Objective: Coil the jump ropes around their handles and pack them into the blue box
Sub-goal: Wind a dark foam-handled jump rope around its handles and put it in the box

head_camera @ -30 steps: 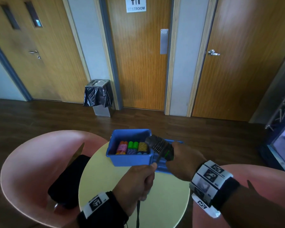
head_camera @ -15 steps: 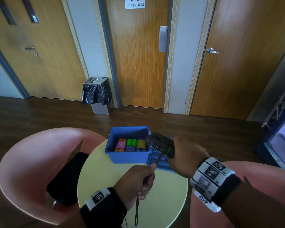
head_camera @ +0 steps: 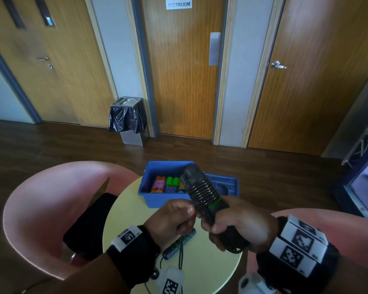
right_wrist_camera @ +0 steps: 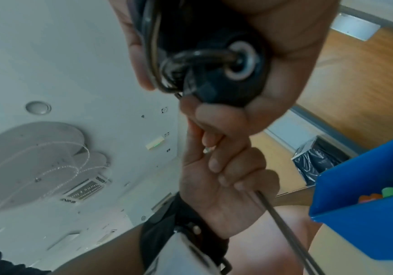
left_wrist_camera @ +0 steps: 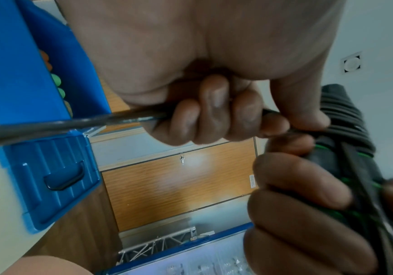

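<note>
Currently: right hand (head_camera: 242,225) wrapped around black jump-rope handle (head_camera: 202,192), tilted up-left, cord coiled round its upper part. Left hand (head_camera: 172,217) fisted on loose cord (left_wrist_camera: 68,124), touching right hand's fingers (left_wrist_camera: 296,188). Second handle (head_camera: 179,244), dark with green bands, lying on round yellow desk (head_camera: 210,270) below left hand. Blue box (head_camera: 157,198) just beyond hands, on desk's far edge; coloured coiled ropes (head_camera: 165,184) inside. Blue lid (head_camera: 229,183) beside box, right. Pink chairs (head_camera: 45,204) either side.

White sign (head_camera: 179,3) on middle wooden door (head_camera: 183,81) reads "RESTROOM", under cropped pictogram figures. No other readable text.
</note>
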`<state>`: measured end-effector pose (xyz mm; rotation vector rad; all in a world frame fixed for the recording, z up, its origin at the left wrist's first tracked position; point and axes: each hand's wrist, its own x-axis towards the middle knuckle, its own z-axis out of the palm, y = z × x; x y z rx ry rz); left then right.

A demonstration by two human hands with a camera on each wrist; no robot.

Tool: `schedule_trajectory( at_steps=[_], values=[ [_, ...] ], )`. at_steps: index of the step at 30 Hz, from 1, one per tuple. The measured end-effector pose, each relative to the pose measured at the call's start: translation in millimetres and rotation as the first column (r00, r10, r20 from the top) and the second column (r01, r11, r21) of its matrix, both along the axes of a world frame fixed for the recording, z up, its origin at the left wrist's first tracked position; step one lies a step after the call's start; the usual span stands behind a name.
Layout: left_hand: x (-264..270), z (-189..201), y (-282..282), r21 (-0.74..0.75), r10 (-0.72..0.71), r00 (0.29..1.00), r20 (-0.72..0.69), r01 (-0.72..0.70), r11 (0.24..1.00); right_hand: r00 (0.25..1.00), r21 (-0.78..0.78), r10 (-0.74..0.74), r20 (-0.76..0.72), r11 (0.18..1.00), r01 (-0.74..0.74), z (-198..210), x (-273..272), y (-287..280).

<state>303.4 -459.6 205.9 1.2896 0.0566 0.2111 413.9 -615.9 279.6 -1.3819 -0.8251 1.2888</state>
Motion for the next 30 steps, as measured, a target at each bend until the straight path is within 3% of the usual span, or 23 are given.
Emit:
schedule_trajectory(
  at_steps=[5, 9, 15, 19, 22, 26, 30],
  values=[
    [2, 16, 9, 0.15, 0.055, 0.996, 0.067, -0.065, 0.987, 0.978, 0.112, 0.105, -0.182, 0.99, -0.085, -1, 4, -2],
    [3, 31, 15, 0.279, 0.216, 0.973, 0.078, -0.229, 0.933, 0.941, 0.11, -0.049, -0.335, 0.99, 0.091, -6, 1, -1],
    [3, 43, 20, 0.419, 0.295, 0.95, 0.102, -0.31, 0.854, 0.932, -0.004, -0.213, -0.292, 0.975, 0.221, -8, 5, 1],
    [4, 39, 19, 0.392, 0.323, 0.943, 0.085, -0.329, 0.859, 0.924, -0.008, -0.191, -0.331, 0.98, 0.2, -6, 2, 1],
    [7, 28, 11, 0.267, 0.312, 0.95, 0.033, -0.309, 0.913, 0.926, 0.065, -0.149, -0.348, 0.981, 0.182, -5, -3, 6],
    [8, 14, -1, 0.071, 0.239, 0.971, 0.022, -0.24, 0.968, 0.911, 0.154, -0.079, -0.406, 0.976, 0.153, -9, -10, 6],
    [7, 13, -1, 0.057, 0.141, 0.989, 0.04, -0.143, 0.988, 0.938, 0.186, 0.021, -0.346, 0.981, 0.046, -15, -8, 0]
  ],
)
